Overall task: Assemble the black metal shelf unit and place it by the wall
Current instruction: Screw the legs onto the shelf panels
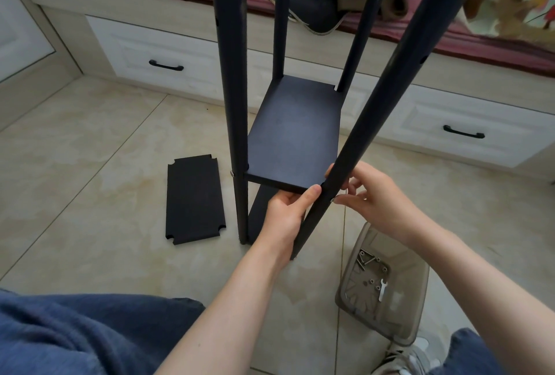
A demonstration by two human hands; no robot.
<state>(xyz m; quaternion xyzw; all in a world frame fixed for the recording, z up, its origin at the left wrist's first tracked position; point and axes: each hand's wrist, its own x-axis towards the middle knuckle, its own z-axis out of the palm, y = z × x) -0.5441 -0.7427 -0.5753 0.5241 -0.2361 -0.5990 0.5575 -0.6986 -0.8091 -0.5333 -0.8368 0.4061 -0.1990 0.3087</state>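
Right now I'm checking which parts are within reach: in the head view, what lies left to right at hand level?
Loose panel → left post → left hand → right hand. Left out: the slanted right post, and the bin below the right hand.

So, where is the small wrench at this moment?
The wrench lies at lower right of the head view, inside the clear plastic bin on the floor, beside loose bolts, below the right hand.
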